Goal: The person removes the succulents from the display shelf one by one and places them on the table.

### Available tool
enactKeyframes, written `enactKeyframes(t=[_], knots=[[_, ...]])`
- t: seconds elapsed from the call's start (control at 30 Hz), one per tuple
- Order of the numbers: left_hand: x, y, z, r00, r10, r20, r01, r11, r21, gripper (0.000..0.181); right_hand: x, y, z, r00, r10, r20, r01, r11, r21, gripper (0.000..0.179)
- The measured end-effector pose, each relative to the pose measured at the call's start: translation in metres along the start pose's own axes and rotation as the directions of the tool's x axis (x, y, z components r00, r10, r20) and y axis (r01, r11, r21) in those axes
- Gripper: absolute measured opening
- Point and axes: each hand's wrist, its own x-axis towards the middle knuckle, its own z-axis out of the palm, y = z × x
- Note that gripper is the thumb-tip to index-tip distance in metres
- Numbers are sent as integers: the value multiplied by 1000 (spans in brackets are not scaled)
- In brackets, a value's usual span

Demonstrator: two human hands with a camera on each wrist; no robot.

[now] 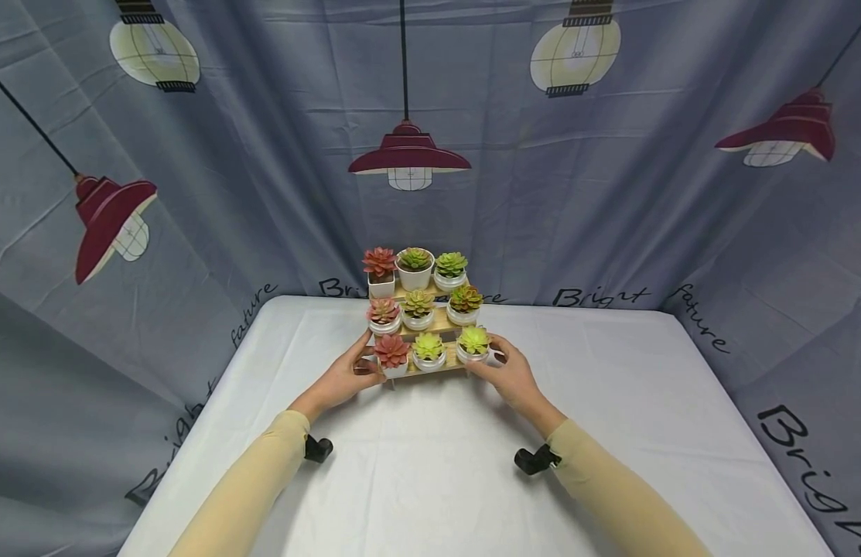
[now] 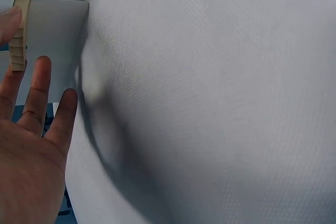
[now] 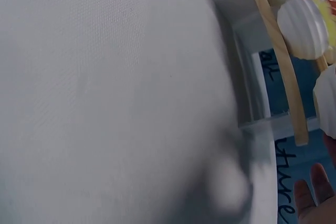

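Nearest us are two sleeves (image 1: 245, 483) above the white worktop (image 1: 611, 379); near its far edge we see the tiered stand (image 1: 440, 319) of succulents (image 1: 418, 302), our left grip (image 1: 343, 379) pinching its lowest shelf (image 2: 18, 48), our right grip (image 1: 514, 379) grasping the lowest row's rightmost pot (image 1: 470, 357)

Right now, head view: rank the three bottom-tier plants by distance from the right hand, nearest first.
1. Right yellow-green plant: right end of the bottom tier, beside the right hand.
2. Middle yellow-green plant: centre of that tier.
3. Red plant: left end, next to the left hand.
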Motion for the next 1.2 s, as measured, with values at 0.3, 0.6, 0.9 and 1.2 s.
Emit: enactKeyframes(t=[0.3,0.6,0.9,1.2], knots=[[1,-6,2,1000,22,-7,-22,1000,-3,105,-6,2,-30,999,-14,-34,13,1000,-10,84],[0,-8,1,1000,9,-28,-9,1000,3,104,-9,5,-65,998,-8,-70,4,999,-51,87],[-1,-1,2,1000,-8,-5,8,1000,-6,102,-11,13,-99,995,25,-95,-32,996,-79,95],[-3,3,2,999,-36,1,36,999,-9,102,-16,18,-116,993,41,-113,-51,994,-93,97]])
